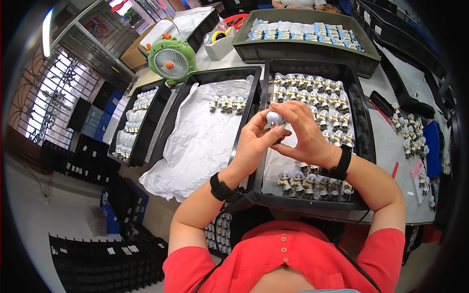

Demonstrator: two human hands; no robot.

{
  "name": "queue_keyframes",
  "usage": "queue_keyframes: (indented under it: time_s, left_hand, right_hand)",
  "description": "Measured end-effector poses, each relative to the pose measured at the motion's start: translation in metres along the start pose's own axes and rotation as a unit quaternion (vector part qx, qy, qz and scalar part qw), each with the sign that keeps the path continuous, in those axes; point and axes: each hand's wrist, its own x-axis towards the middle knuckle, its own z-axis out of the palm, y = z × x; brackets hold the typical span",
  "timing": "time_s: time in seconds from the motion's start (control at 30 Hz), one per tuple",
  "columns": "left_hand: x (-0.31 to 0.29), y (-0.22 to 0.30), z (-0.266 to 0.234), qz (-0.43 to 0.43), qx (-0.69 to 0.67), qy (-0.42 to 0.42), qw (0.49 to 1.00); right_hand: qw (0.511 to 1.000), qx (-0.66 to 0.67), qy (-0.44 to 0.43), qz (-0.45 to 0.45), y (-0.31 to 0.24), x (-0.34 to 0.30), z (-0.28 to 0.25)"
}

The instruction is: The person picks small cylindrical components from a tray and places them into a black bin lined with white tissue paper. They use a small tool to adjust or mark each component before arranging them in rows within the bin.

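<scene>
Above the full tray, I hold one small figurine [274, 118] with a pale, rounded head between my two hands. My left hand [258, 136] pinches it from the left, thumb across its lower part. From the right, the curved fingers of my right hand [308, 131] close around its head. My fingers hide most of its body. Rows of similar white-haired figurines [309, 183] lie in the black tray [359, 78] beneath my wrists. To the left, a second black tray [255, 80] is lined with crumpled white paper [200, 141] and bears a short row of figurines [227, 104].
A narrow black tray [146, 141] of figurines stands farther left, near a green toy-shaped fan [171, 58]. Behind is an olive bin [303, 57] of blue-and-white figures. Loose figurines [414, 134] and a red pen [394, 170] lie right. Another person [299, 4] sits across the table.
</scene>
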Motion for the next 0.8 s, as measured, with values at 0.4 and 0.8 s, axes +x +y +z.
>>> queue_keyframes:
  time_s: [0.4, 0.8]
  left_hand:
    - [-0.001, 0.005, -0.005, -0.003, -0.125, -0.089, 0.988]
    - [0.004, -0.001, -0.015, -0.080, -0.285, -0.124, 0.947]
  right_hand:
    - [1.000, -0.002, 0.026, -0.016, -0.003, 0.003, -0.002]
    - [1.000, 0.021, 0.009, 0.002, -0.004, 0.001, 0.000]
